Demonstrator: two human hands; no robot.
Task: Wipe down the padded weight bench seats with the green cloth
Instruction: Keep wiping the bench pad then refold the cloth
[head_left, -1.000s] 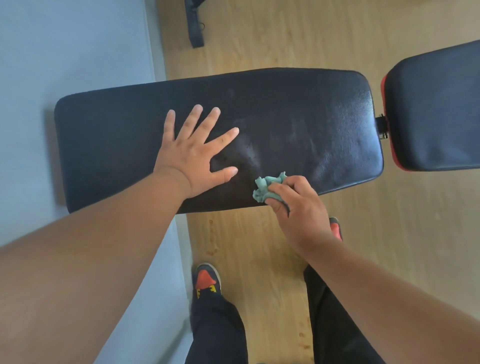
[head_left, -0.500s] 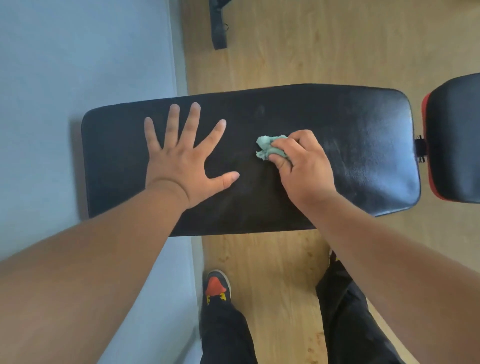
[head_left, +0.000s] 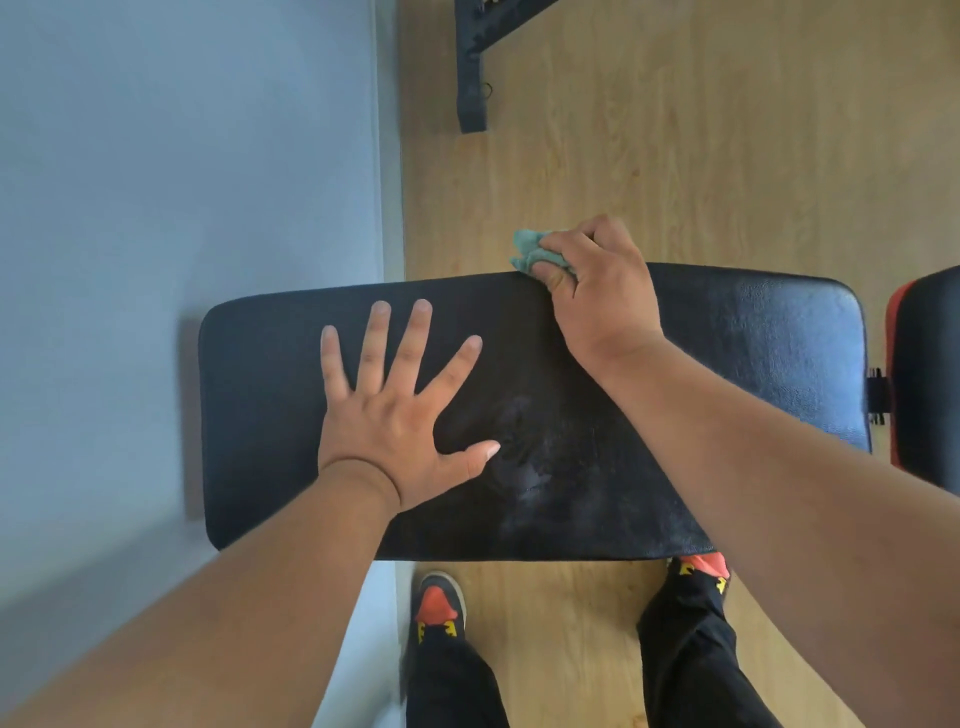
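Two bare hands worked over the black padded bench seat (head_left: 753, 364), which lay across a wooden floor (head_left: 727, 156) beside a pale blue wall (head_left: 182, 156). A second black pad with red trim (head_left: 930, 374) stood just beside the seat's right end. A black metal frame piece (head_left: 471, 67) rested on the floor beyond. The left hand (head_left: 400, 415) lay flat on the seat's left half, its fingers straight and spread wide. The right hand (head_left: 597, 296) sat at the seat's far edge, its grip curled round the green cloth (head_left: 532, 249), which bunched out past the fingers over that edge. Faint smears (head_left: 524, 441) marked the padding near the left thumb.
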